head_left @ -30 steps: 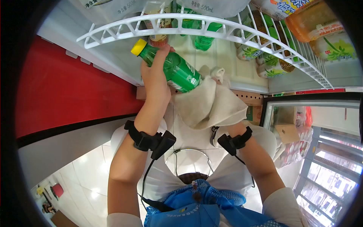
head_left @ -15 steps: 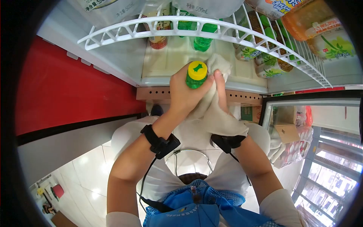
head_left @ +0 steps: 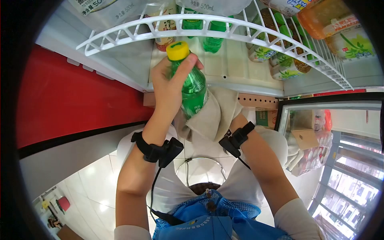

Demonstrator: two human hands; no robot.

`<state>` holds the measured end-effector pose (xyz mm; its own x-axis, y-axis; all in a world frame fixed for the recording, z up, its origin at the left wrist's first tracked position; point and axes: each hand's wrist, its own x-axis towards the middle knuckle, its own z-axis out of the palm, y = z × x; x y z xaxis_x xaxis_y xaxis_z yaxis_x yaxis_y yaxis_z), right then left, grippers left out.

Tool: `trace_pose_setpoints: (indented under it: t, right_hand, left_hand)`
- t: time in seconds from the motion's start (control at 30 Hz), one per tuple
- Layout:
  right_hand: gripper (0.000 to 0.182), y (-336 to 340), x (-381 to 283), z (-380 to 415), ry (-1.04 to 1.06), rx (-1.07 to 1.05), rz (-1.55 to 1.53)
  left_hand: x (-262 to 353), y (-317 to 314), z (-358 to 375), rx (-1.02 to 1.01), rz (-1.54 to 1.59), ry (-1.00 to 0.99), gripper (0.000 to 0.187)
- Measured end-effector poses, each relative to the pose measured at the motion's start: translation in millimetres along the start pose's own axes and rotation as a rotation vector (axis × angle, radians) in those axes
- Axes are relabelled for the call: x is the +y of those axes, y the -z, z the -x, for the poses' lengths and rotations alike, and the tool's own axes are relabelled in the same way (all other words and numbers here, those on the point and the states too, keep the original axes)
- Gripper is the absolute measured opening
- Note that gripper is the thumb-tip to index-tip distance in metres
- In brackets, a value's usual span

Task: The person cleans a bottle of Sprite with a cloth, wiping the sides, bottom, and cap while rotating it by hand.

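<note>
A green bottle (head_left: 193,86) with a yellow cap leans forward in front of the fridge's bottom shelf. My left hand (head_left: 172,78) is closed around its neck, with the thumb just below the cap. A beige cloth (head_left: 218,114) wraps the bottle's lower part and covers my right hand, whose fingers are hidden under it. Behind the wire rack, a green bottle (head_left: 213,43) and a bottle with a reddish base (head_left: 163,42) stand on the fridge floor.
A curved white wire rack (head_left: 192,19) crosses above my hands, with large bottles on it. Cans (head_left: 286,71) lie at the right inside. The glass door (head_left: 332,102) stands open at the right, a red panel (head_left: 80,96) is at the left, and a stool (head_left: 200,160) is below.
The bottle has risen and tilted, so its side now shows. My left hand has moved up and left with it. The cloth and my right hand have shifted down onto its lower part.
</note>
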<state>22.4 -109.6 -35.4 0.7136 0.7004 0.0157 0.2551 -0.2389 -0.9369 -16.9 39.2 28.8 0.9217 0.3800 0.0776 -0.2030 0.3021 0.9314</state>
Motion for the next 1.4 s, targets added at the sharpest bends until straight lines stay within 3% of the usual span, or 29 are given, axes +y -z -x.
trace_pose_setpoints:
  t: [0.1,0.17,0.2,0.23,0.37,0.5,0.63,0.7,0.77,0.83,0.97,1.03,1.07,1.1,1.17,1.2,1.23,1.3,1.33,1.4]
  right_hand:
    - [0.024,-2.9,4.5,-5.8,0.033,-0.056,0.092]
    - [0.023,-1.8,1.9,-4.5,0.042,-0.073,0.124]
    - [0.023,1.6,-7.3,-1.7,0.060,-0.036,0.304]
    - [0.024,2.9,-14.2,0.6,0.077,0.001,0.484]
    - [0.023,1.6,-25.8,4.9,0.065,0.025,0.438]
    - [0.023,2.6,-33.5,9.3,0.047,0.055,0.386]
    - [0.022,4.7,-38.9,14.1,0.029,0.083,0.330]
    - [0.022,8.4,-39.9,16.6,0.012,0.116,0.306]
    - [0.022,6.2,-40.3,18.6,-0.008,0.137,0.271]
    - [0.022,6.6,-42.7,18.6,-0.021,0.156,0.243]
    - [0.022,7.4,-51.8,16.4,-0.036,0.178,0.199]
    - [0.024,6.5,-57.9,13.3,-0.299,0.207,0.177]
    - [0.019,10.2,-30.4,23.8,0.052,0.086,0.013]
    - [0.019,5.4,-35.3,19.1,0.052,0.085,0.016]
    - [0.020,-7.3,-52.6,2.2,-0.208,0.183,-0.706]
    - [0.031,-0.1,-54.9,1.9,-0.211,0.092,-0.317]
    - [0.031,-6.2,-46.8,-1.6,-0.211,0.091,-0.317]
    - [0.039,-25.4,-15.0,-10.5,0.041,0.118,-0.716]
    - [0.043,-21.7,-8.9,-18.0,0.070,0.106,-0.342]
    - [0.045,-15.8,-6.4,-20.0,0.040,0.134,-0.291]
  left_hand:
    - [2.1,0.9,-5.4,0.061,-0.014,-0.012,0.016]
    - [4.6,-4.2,-6.6,0.209,-0.154,-0.181,0.024]
    - [1.6,-5.9,-6.4,0.209,-0.155,-0.181,0.024]
    - [-4.1,-6.8,-5.5,0.248,-0.214,-0.231,0.032]
    - [-21.9,-10.0,-2.9,0.300,-0.359,-0.299,0.055]
    - [-29.9,-4.5,-8.9,0.262,-0.111,-0.040,0.050]
    - [-29.1,-7.6,-5.7,0.230,-0.119,0.054,0.045]
    - [-16.6,-11.0,-4.6,-0.083,0.045,0.297,0.040]
    - [-15.0,-10.3,-5.1,-0.093,0.110,0.358,0.039]
    - [-16.0,-7.6,-9.6,-0.059,0.229,0.332,0.038]
    - [-24.0,2.8,-11.8,0.054,0.169,0.337,0.037]
    - [-14.4,5.8,-15.8,0.078,0.092,0.309,0.035]
    - [-12.5,6.1,-16.9,0.121,0.103,0.263,0.034]
    - [-11.2,5.8,-17.3,0.165,0.114,0.216,0.033]
    - [-9.3,2.4,-14.6,0.169,0.151,0.205,0.033]
    - [-8.9,-0.1,-14.1,0.218,0.041,0.128,0.038]
    - [-9.0,-2.0,-13.6,0.266,-0.069,0.050,0.044]
    - [-20.2,-1.4,-14.5,0.282,-0.166,0.022,0.052]
    - [-25.3,-1.4,-14.4,0.297,-0.265,-0.006,0.060]
    - [-30.5,-2.3,-14.0,0.263,-0.352,-0.057,0.064]
